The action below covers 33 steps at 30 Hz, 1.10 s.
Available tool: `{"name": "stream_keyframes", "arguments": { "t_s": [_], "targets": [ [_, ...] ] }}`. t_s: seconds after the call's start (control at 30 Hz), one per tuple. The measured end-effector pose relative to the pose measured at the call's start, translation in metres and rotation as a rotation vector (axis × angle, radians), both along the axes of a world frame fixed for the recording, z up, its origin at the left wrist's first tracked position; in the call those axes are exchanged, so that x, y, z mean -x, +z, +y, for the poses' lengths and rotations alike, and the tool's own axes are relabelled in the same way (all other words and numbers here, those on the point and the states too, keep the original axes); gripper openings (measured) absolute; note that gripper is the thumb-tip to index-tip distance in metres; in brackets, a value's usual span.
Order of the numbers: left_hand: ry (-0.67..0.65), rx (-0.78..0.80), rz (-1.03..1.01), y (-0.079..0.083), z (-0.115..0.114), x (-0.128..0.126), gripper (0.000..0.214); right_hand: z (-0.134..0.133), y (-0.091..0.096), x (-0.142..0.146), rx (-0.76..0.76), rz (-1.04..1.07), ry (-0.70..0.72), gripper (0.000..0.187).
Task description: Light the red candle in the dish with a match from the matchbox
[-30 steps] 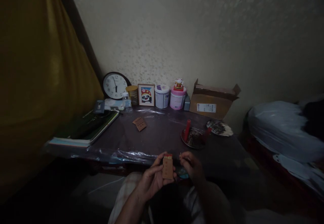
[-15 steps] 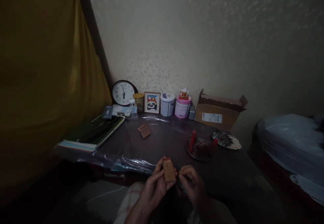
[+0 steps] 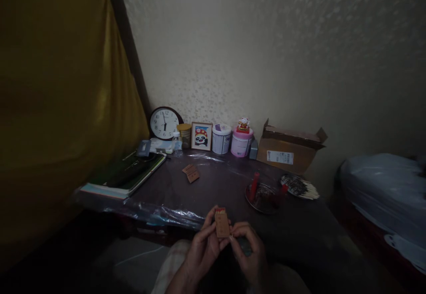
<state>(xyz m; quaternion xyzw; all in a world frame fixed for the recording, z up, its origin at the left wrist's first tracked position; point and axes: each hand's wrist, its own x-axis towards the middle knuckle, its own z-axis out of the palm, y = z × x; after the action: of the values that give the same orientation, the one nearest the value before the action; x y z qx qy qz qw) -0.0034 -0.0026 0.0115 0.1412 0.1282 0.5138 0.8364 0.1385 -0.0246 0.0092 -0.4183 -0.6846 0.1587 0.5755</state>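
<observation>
Open matchbox in the left hand, dishes and tins beyond

The matchbox [image 3: 222, 225] sits in front of the counter's [image 3: 213, 187] near edge, grasped by the fingers of the left hand [image 3: 203, 247]. It is open at its upper end, where a row of red-headed matches [image 3: 220, 211] shows. The fingers of the right hand [image 3: 249, 247] pinch what looks like a single matchstick [image 3: 231, 236] at the box's lower right corner; its tip is too small to make out.

On the counter, a round dish [image 3: 258, 209] holds an upright red candle [image 3: 254, 186] and dark residue. Beside it lies a pile of sticks [image 3: 309, 191], pale at one end and blackened at the other. Behind stand a lidded white tin [image 3: 221, 141] and a pink tin [image 3: 241, 145], topped by a figurine [image 3: 243, 124]. The cardboard box [image 3: 286, 152] has raised flaps; its inside is hidden.
</observation>
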Motion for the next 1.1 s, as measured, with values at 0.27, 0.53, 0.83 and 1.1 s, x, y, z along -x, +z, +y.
{"name": "stream_keyframes", "arguments": {
  "t_s": [0.27, 0.53, 0.83, 1.1],
  "targets": [
    [-0.004, 0.012, 0.004, 0.0003, 0.0007, -0.0012, 0.039, 0.0008, 0.0002, -0.0003, -0.026, -0.045, -0.023, 0.010],
    [-0.006, -0.019, 0.022, -0.0012, 0.0006, -0.0015, 0.024, 0.0009, -0.0005, -0.0004, 0.001, -0.050, -0.029, 0.009],
    [0.080, -0.062, 0.123, -0.0060, 0.0017, -0.0038, 0.021, 0.0034, -0.0029, -0.0002, -0.014, -0.028, -0.047, 0.010],
    [0.156, -0.061, 0.292, -0.0025, -0.0013, -0.0043, 0.033, 0.0031, -0.0060, 0.0002, -0.015, -0.067, -0.066, 0.009]
  ]
}}
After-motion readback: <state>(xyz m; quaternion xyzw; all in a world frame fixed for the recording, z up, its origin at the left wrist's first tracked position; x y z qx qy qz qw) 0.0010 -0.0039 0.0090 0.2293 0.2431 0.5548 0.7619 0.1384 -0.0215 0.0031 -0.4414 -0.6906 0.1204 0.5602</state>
